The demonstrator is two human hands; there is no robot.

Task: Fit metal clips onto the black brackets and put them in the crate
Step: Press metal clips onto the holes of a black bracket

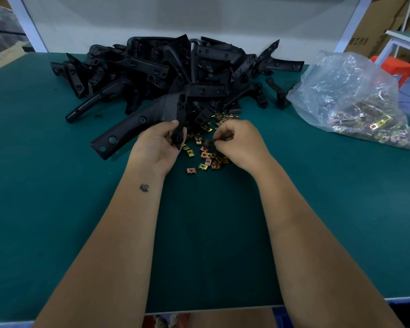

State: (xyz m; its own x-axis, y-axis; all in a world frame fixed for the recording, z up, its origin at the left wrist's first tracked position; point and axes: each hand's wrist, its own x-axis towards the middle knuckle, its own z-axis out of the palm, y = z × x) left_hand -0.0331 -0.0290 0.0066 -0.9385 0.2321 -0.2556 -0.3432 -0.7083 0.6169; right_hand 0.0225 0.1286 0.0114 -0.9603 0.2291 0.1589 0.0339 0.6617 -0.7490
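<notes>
Just in front of the heap of black brackets (175, 69), the left hand (155, 147) grips one black bracket (137, 124) by its near end. Beside it, the right hand (239, 143) pinches a metal clip (215, 141) above the loose clips (207, 157) scattered at the heap's near edge on the green table (57, 197).

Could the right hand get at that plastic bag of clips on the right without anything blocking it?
Probably yes. The bare mat lies between the right hand and the plastic bag, though its fingers already pinch a clip.
</notes>
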